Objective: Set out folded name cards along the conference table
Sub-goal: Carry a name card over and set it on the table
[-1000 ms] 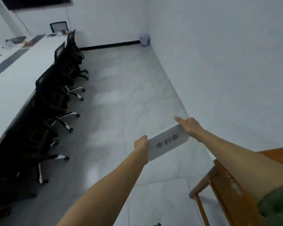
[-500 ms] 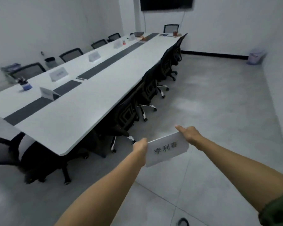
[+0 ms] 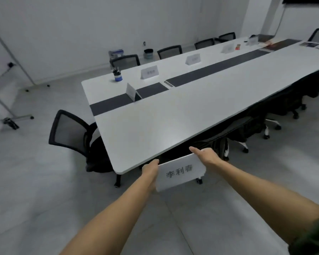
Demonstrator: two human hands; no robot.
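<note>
Right now I hold the name card point(image 3: 180, 172) out in front of me with both hands. It hangs in the air just short of the near corner of the conference table point(image 3: 173, 122) and does not touch it. My left hand point(image 3: 150, 171) grips the card's left edge, with its fingers hidden behind the paper. My right hand point(image 3: 208, 156) pinches the upper right corner, one finger lying straight along the top edge. The printed face, with three dark characters, is turned toward me.

On the white tabletop a dark strip point(image 3: 219, 72) runs down the middle. A folded card point(image 3: 131, 91) stands on that strip near the table's end. More cards stand in a row along the far side, and the nearest standing card point(image 3: 149, 71) is close to a blue pen cup point(image 3: 117, 76). A black mesh chair point(image 3: 70, 129) stands at the head of the table, and other chairs are tucked in along both long sides.
</note>
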